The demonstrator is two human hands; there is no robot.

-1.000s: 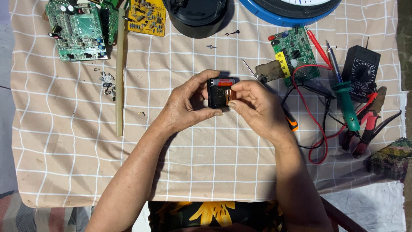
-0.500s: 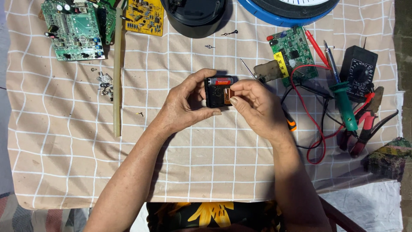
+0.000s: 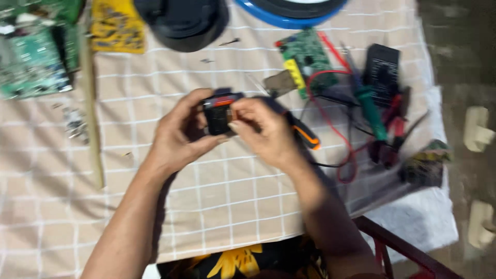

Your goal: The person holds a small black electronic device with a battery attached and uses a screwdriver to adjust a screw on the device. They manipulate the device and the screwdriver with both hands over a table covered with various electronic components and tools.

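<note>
A small black boxy part with an orange-red strip on top (image 3: 219, 114) is held over the middle of the checked beige cloth (image 3: 217, 201). My left hand (image 3: 180, 134) cups it from the left and below. My right hand (image 3: 263, 130) pinches its right side with thumb and fingers. The picture is blurred, so finer detail of the part is not readable.
Green circuit boards (image 3: 31, 59) and a yellow board (image 3: 118, 28) lie at the back left, beside a wooden stick (image 3: 90, 108). A black round object (image 3: 183, 20), another green board (image 3: 305, 59), a black meter (image 3: 381, 67), screwdrivers, pliers and red wire crowd the right.
The view has swung to the right and blurred; the table's right edge and floor now show. Both hands keep hold of the black part.
</note>
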